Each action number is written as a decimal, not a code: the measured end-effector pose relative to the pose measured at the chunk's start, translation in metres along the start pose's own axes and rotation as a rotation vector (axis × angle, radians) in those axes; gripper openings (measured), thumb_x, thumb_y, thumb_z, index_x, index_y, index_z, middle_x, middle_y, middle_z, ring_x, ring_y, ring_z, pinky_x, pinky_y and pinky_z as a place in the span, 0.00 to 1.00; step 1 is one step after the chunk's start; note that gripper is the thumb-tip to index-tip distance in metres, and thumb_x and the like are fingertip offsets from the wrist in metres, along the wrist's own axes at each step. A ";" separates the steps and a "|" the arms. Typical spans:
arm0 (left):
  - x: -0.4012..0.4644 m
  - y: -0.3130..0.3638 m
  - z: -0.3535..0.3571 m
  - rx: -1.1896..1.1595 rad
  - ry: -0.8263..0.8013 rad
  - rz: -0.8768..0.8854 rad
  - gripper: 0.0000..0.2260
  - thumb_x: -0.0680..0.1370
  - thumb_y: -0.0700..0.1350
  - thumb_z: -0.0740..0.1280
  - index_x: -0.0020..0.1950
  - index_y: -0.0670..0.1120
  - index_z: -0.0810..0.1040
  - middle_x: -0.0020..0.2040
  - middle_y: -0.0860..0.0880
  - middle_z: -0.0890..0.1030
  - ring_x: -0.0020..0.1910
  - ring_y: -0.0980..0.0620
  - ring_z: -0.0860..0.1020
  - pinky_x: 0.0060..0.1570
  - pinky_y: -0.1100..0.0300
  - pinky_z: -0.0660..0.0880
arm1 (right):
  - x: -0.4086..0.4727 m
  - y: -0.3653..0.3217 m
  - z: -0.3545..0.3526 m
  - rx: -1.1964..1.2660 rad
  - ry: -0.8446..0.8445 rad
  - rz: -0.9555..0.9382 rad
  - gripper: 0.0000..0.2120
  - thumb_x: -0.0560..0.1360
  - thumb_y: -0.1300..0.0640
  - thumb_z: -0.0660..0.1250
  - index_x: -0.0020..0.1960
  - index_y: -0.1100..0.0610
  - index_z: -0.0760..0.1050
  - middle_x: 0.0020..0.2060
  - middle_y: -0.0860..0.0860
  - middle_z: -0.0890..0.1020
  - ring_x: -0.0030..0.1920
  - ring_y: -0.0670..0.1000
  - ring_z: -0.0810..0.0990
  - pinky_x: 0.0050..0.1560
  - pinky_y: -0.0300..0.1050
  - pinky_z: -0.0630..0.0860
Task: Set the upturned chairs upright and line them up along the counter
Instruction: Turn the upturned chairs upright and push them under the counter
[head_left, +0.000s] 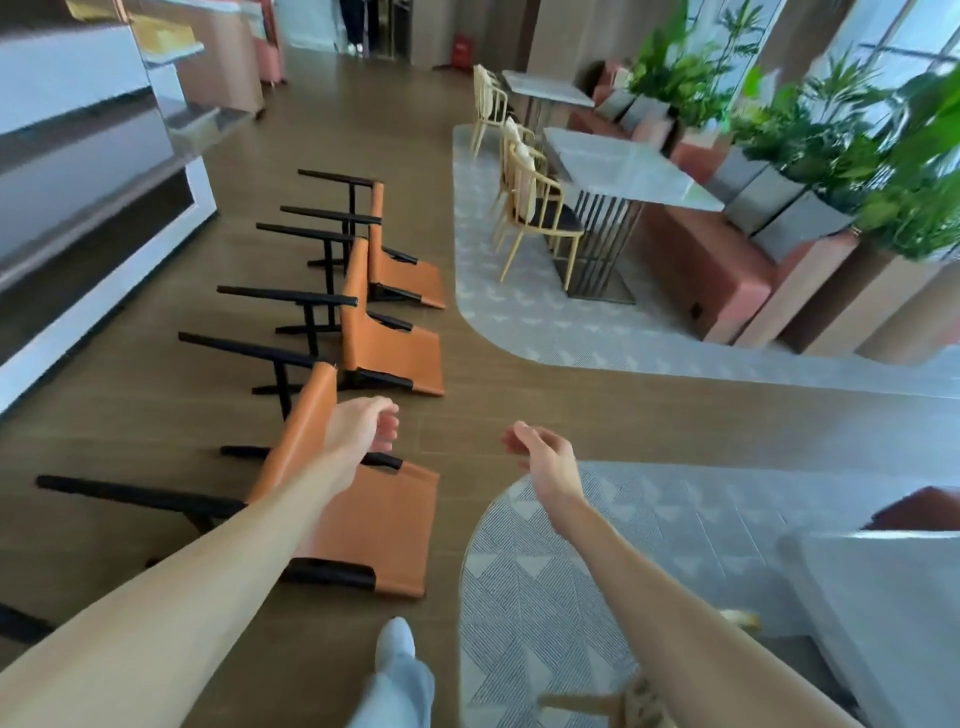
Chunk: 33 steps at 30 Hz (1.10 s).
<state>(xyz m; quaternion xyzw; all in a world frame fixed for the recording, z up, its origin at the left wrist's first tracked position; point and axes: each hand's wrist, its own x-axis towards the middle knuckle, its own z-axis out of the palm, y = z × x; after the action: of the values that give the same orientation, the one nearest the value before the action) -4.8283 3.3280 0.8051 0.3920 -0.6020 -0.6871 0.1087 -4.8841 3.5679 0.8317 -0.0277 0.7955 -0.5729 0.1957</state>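
Note:
Three orange chairs with black frames lie tipped on their backs on the wooden floor, legs pointing left toward the counter (104, 218). The nearest chair (363, 525) lies just below my hands, the middle chair (389, 348) beyond it, the farthest chair (400, 270) behind that. My left hand (366, 428) hovers over the nearest chair's upright seat edge with fingers loosely curled, holding nothing. To the right, my right hand (540, 452) hangs in the air over the floor, also loosely curled and holding nothing.
A grey patterned rug (545, 597) lies at the lower right, another under the dining tables (628, 166) with pale yellow chairs (530, 208). Pink benches and planters line the right side. My shoe (395, 642) stands on the floor by the nearest chair.

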 end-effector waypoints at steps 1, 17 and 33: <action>0.020 0.002 0.006 -0.012 -0.011 -0.009 0.08 0.79 0.43 0.67 0.47 0.40 0.83 0.39 0.44 0.83 0.36 0.47 0.81 0.40 0.54 0.81 | 0.020 -0.004 0.002 -0.029 -0.016 -0.007 0.14 0.79 0.46 0.64 0.50 0.53 0.84 0.49 0.48 0.87 0.55 0.52 0.83 0.65 0.56 0.75; 0.254 0.057 -0.009 -0.311 0.340 -0.257 0.08 0.79 0.41 0.67 0.52 0.37 0.82 0.43 0.41 0.82 0.39 0.45 0.81 0.44 0.52 0.81 | 0.334 -0.101 0.098 -0.250 -0.282 0.000 0.11 0.81 0.49 0.65 0.51 0.53 0.83 0.48 0.48 0.86 0.53 0.47 0.83 0.62 0.49 0.75; 0.246 -0.026 0.083 -0.625 1.169 -0.212 0.09 0.83 0.40 0.61 0.55 0.38 0.80 0.51 0.39 0.82 0.48 0.43 0.80 0.55 0.45 0.77 | 0.518 -0.084 0.198 -0.441 -1.127 -0.157 0.13 0.84 0.54 0.60 0.56 0.59 0.81 0.53 0.54 0.85 0.55 0.53 0.83 0.63 0.52 0.77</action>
<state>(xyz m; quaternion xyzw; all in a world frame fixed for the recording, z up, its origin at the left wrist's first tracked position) -5.0401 3.2433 0.6783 0.7068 -0.1751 -0.5106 0.4572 -5.3086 3.2218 0.7113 -0.4253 0.6649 -0.3043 0.5333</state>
